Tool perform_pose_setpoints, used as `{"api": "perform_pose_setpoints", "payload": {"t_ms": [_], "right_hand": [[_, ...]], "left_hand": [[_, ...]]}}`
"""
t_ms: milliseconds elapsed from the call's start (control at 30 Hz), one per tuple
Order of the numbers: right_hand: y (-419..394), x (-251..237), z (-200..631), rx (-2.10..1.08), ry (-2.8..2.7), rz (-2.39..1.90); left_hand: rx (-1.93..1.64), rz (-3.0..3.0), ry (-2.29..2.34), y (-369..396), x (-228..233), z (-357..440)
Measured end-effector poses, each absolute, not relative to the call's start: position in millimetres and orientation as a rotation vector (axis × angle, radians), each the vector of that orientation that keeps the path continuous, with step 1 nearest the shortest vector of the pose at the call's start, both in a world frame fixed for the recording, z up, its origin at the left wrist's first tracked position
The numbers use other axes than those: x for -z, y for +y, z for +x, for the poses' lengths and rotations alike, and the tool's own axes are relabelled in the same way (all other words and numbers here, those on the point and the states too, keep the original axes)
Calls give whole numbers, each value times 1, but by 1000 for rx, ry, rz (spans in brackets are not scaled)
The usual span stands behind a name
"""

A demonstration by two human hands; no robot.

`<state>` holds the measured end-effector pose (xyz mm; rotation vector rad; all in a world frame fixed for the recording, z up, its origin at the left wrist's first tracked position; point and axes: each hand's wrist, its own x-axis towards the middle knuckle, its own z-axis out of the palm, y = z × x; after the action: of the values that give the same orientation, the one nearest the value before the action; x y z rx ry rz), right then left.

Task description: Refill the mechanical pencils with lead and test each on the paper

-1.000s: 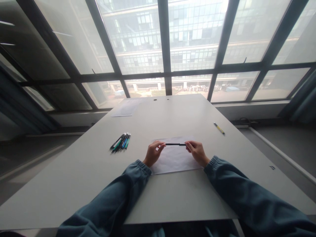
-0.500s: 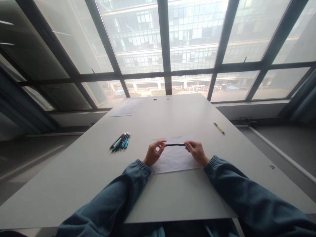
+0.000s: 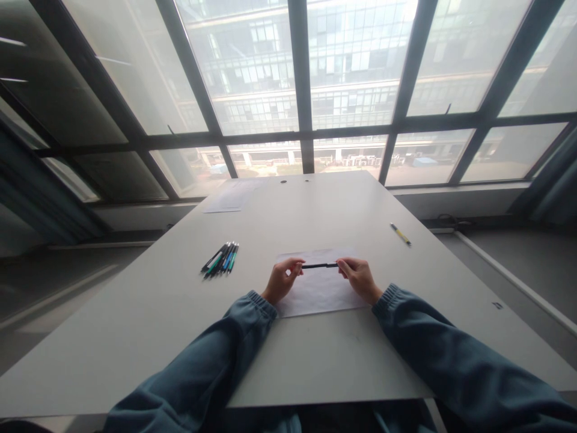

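Observation:
A black pen (image 3: 319, 266) is held level between my two hands, above a white sheet of paper (image 3: 322, 294). My left hand (image 3: 283, 279) pinches its left end between thumb and fingers. At the other end, my right hand (image 3: 358, 278) grips the pen with its fingertips. The fingers cover both tips of the pen. Under the hands, the paper lies flat on the white table (image 3: 157, 337).
Left of the paper lies a bunch of several pens (image 3: 220, 260) in black, green and blue. A yellow pen (image 3: 400, 234) rests near the table's right edge. Another paper sheet (image 3: 229, 197) is at the far left. Large windows (image 3: 256, 66) stand behind the table.
My left fingers have closed a little more on the pen's left end, and the pen tilts very slightly. Everything else looks the same.

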<state>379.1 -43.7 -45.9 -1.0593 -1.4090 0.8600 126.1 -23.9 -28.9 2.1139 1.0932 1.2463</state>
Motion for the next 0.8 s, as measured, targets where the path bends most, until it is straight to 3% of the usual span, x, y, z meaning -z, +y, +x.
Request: {"api": "perform_pose_setpoints", "payload": {"t_ms": [800], "right_hand": [[-45, 42, 379, -797, -1333, -1076]], "left_hand": [[-1158, 2093, 913, -29, 26, 127]]}}
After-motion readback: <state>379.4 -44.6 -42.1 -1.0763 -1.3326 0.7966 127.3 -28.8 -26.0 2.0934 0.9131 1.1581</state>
